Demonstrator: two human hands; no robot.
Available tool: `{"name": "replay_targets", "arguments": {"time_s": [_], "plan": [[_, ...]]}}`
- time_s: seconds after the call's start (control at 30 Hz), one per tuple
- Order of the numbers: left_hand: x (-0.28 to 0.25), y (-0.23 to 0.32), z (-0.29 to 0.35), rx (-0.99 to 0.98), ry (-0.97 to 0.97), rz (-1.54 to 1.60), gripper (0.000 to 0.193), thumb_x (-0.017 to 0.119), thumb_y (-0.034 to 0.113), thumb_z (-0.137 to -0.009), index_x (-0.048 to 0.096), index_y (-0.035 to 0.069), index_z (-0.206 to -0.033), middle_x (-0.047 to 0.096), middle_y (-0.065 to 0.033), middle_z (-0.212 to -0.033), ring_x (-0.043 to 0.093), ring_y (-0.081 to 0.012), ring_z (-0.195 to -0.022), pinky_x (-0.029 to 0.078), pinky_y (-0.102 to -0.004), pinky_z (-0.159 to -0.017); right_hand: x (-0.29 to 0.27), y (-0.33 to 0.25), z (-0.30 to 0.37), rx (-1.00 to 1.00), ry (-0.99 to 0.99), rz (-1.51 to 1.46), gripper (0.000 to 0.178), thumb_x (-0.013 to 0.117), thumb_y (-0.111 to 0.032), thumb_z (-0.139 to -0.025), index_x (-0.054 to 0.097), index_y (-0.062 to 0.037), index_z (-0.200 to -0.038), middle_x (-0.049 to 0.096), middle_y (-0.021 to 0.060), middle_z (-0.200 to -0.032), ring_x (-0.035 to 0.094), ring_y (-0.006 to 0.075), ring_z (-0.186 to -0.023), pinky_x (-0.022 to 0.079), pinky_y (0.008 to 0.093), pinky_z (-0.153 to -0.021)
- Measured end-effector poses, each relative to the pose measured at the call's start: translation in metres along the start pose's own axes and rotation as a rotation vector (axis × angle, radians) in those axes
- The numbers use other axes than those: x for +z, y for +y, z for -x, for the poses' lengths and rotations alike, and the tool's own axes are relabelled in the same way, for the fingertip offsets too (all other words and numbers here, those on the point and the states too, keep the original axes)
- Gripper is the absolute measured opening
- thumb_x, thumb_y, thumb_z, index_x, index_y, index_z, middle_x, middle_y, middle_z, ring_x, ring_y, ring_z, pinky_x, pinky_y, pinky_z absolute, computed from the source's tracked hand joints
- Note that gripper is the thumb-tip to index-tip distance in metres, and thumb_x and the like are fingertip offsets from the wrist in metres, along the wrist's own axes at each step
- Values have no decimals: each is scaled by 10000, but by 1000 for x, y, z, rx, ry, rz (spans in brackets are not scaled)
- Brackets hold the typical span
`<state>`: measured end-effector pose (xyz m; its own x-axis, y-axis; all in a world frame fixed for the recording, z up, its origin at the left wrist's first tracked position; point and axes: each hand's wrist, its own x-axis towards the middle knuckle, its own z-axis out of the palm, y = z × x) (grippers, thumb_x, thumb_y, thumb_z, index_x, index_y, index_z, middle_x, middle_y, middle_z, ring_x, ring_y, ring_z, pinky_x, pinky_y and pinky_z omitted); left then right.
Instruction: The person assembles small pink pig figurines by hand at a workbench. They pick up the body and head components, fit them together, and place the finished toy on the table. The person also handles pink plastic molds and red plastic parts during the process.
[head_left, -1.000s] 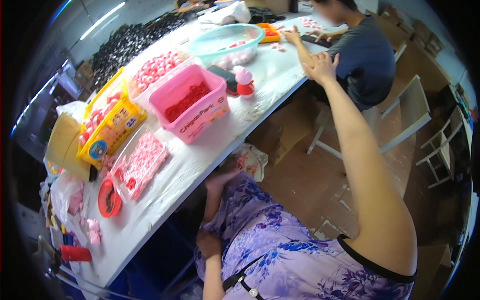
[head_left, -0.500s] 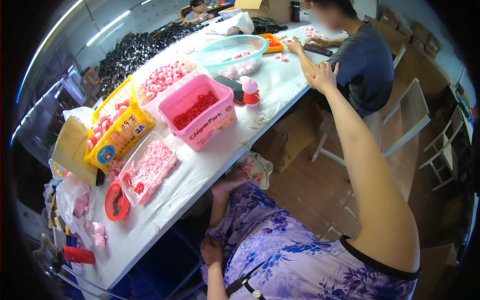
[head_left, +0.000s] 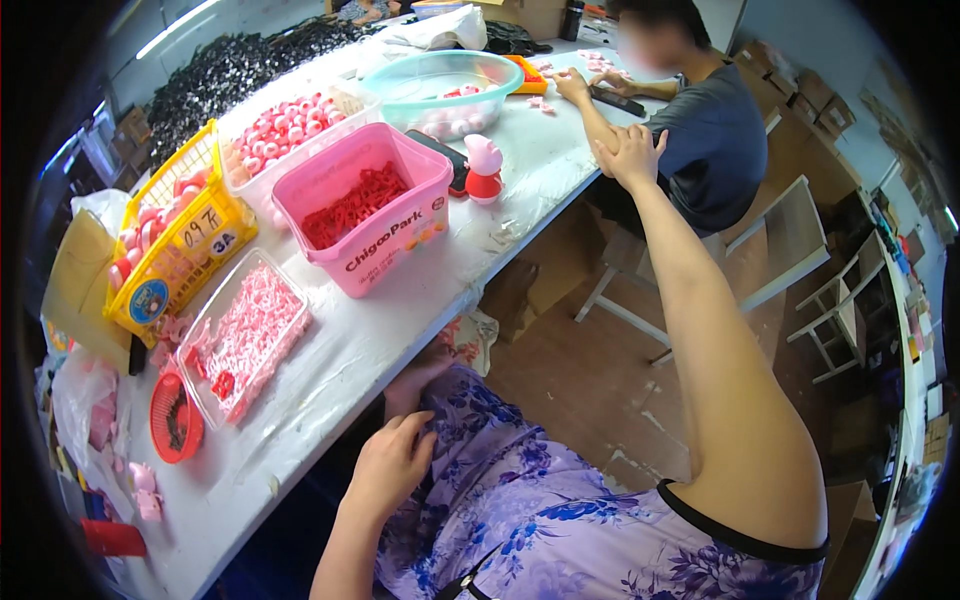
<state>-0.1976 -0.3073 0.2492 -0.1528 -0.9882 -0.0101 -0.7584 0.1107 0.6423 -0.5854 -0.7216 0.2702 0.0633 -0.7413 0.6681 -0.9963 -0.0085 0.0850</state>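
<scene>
My right arm reaches out to the far right, and my right hand [head_left: 632, 157] lies with spread fingers against the arm of a seated person [head_left: 700, 150]. Nothing is held in it. My left hand [head_left: 392, 462] hovers above my lap, its fingers loosely bent and apart, with nothing seen in them. The table edge is close beside it. On the table, the nearest things are a pink square bucket [head_left: 400, 235] of small red parts and a clear tray [head_left: 305, 318] heaped with small pink pieces. A pink toy figure with a red body [head_left: 484, 168] stands behind the bucket.
A yellow basket [head_left: 180, 262] and a clear bin hold pink-and-red parts. A round teal basin [head_left: 440, 85] stands farther back, a red sieve [head_left: 176, 418] at the near left. White chairs [head_left: 785, 245] stand right of the table. Black pieces [head_left: 230, 95] are piled behind.
My left hand has risen from my lap, its fingers now showing. My right hand stays by the seated person's arm. The view has shifted, so the table things sit farther left.
</scene>
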Motion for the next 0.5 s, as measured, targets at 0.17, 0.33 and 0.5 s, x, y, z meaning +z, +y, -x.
{"name": "replay_targets", "arguments": {"time_s": [0.17,0.33,0.5], "plan": [[-41,22,-49,449,200,-101,358,660,93,-786,606,74,-1140,611,-153,-1070,586,-339,-977,476,-410,-845,-7,-1,2,-8,27,-54,515,574,-502,-826,609,-144,-1195,548,90,-1218,402,219,-1263,81,612,-1104],[-54,6,-80,426,127,-408,640,672,111,-733,472,116,-1341,399,-192,-1394,400,-377,-1271,352,-431,-1058,-13,-44,11,-201,338,-192,493,627,-319,-809,524,-97,-1238,527,136,-1187,434,296,-1213,240,518,-1092],[-43,-19,-91,468,76,-427,659,594,58,-738,433,115,-1375,385,-233,-1397,385,-367,-1297,310,-451,-1087,32,-90,23,-279,-299,-458,513,515,-436,-898,512,-126,-1307,485,153,-1338,442,294,-1251,323,407,-1062]]}}
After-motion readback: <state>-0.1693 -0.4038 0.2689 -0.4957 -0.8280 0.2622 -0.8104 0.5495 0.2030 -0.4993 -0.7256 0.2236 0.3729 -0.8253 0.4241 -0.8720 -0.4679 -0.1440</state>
